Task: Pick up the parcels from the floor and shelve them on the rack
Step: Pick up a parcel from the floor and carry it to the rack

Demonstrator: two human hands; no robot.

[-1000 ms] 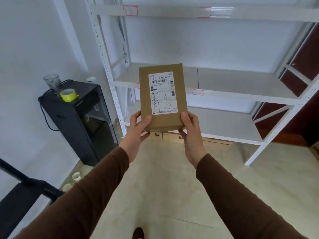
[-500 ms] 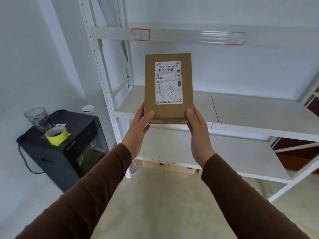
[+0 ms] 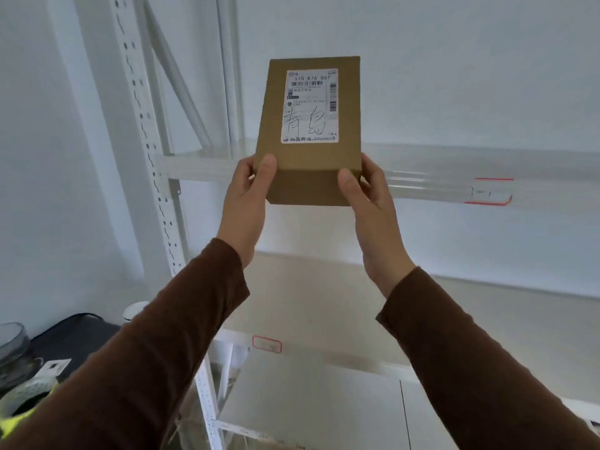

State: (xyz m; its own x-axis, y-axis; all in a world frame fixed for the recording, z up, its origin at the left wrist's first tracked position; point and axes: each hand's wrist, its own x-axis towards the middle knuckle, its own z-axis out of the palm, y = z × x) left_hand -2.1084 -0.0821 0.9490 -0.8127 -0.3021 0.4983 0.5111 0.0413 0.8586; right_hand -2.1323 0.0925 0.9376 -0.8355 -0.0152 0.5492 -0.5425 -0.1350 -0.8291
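A brown cardboard parcel [image 3: 310,157] with a white shipping label faces me, held up in front of the white metal rack [image 3: 152,151]. My left hand [image 3: 246,203] grips its lower left corner, thumb on the front. My right hand [image 3: 370,206] grips the lower right corner the same way. The parcel's bottom sits level with the front beam of an upper shelf [image 3: 454,177], its top above that beam. Both brown sleeves reach up from the bottom of the view.
A lower shelf board [image 3: 324,303] lies beneath my arms, with a red-edged tag [image 3: 267,344] on its front beam. Another red tag [image 3: 490,191] marks the upper beam. At bottom left stand a black appliance [image 3: 74,332], a glass jar [image 3: 11,345] and yellow tape [image 3: 13,423].
Both hands have raised the parcel from the middle shelf level up to the upper shelf beam. I have come closer to the rack and my view has tilted upward.
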